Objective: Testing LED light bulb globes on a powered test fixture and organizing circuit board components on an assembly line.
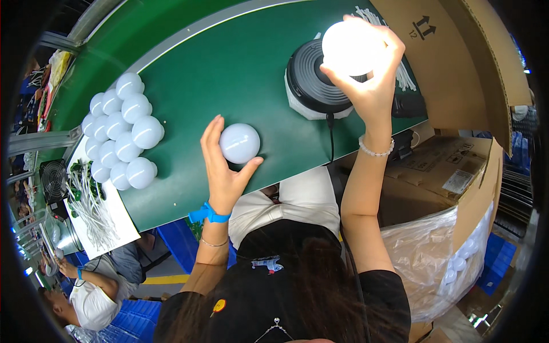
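My right hand (374, 86) grips a brightly lit light bulb (351, 47) by its round globe. The glow washes out its detail. It is held above the edge of a round black ribbed device (311, 74) on a white base; the bulb's lower end is hidden. Below and to the left, my left hand (223, 171), with a blue wrist strap, curls its fingers and thumb around an unlit white bulb (239, 143) at the green tabletop (229, 74). On the left, several more unlit bulbs (127, 128) stand packed together in a group.
A black cable (330, 137) runs from the device over the table's near edge. White strips (405, 77) lie behind it, beside an upright cardboard flap (440, 63). Right of me stands an open carton (440, 166) with plastic lining. White wires (94, 211) lie far left; a person (94, 297) sits beyond.
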The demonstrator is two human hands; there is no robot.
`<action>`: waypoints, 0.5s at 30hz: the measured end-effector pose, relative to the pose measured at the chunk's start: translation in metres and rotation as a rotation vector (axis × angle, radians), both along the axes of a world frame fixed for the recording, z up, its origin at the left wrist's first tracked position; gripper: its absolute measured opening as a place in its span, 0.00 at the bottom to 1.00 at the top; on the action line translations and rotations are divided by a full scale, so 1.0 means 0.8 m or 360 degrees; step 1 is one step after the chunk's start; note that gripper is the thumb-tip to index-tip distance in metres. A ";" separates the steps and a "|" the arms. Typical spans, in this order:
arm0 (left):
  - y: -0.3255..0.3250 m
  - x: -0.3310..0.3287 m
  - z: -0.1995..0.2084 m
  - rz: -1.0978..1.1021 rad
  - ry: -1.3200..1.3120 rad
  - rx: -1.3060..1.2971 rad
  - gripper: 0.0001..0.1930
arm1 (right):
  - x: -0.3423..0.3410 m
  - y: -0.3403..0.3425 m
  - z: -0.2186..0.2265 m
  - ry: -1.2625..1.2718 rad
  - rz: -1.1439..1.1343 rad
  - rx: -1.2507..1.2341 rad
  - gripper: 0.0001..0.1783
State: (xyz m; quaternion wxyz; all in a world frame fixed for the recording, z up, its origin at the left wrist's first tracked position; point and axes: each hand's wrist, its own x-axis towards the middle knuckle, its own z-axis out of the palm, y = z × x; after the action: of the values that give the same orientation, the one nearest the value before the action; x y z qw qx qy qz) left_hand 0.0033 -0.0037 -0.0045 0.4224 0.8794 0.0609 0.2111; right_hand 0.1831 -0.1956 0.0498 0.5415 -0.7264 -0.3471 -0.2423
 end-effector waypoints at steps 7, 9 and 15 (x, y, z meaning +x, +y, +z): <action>-0.001 0.001 0.000 -0.0007 -0.0009 -0.0004 0.44 | -0.022 -0.020 -0.003 0.0002 -0.0379 -0.0243 0.43; -0.001 0.001 0.000 -0.0008 -0.0007 -0.0005 0.44 | -0.031 -0.024 0.000 -0.0054 -0.0388 -0.0270 0.42; -0.001 0.000 -0.001 -0.0004 -0.0002 0.0035 0.45 | -0.025 -0.018 0.005 -0.0218 -0.0390 -0.0420 0.41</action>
State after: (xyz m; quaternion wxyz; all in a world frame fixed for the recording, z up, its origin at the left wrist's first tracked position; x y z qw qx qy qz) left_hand 0.0034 -0.0046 -0.0050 0.4131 0.8839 0.0572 0.2119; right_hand 0.1628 -0.2100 0.0541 0.3832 -0.8097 -0.3208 -0.3075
